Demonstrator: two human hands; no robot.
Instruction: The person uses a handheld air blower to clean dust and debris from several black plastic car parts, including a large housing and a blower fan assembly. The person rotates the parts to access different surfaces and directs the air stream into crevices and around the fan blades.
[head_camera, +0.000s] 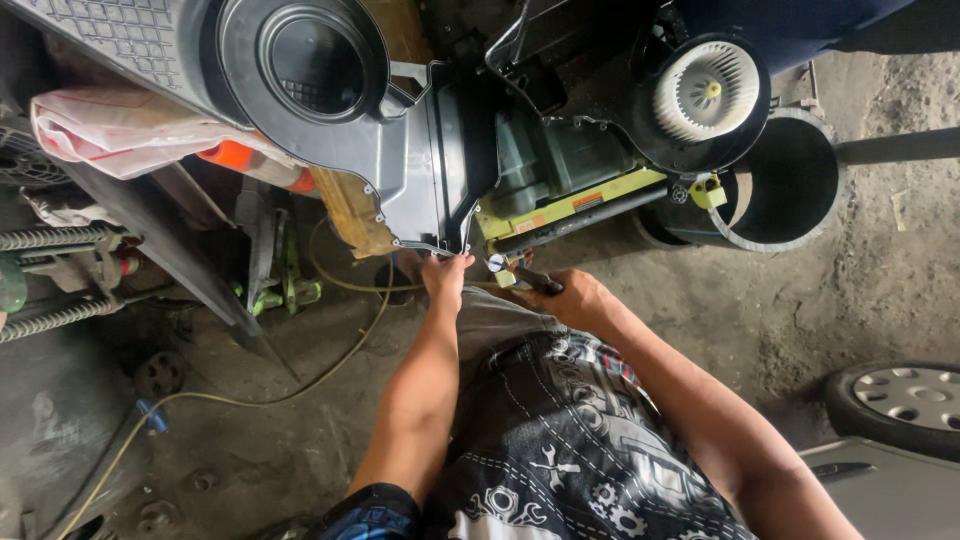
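Left hand (443, 277) pinches black housing (420, 170) edge; right hand (572, 297) grips screwdriver (522, 277).

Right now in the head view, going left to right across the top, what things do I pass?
Pink plastic bag → round black duct opening → grey-black plastic housing → white blower fan wheel → dark round tub.

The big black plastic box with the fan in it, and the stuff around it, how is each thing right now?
Black plastic housing: lying on the floor, left hand gripping its lower edge.
White fan wheel: uncovered, sitting in its round holder.
Tool: held in the right hand, tip near the housing.
Black bucket: upright, inside looks dark.
Yellow hose: loose, curled on the ground.
Wheel: lying flat.
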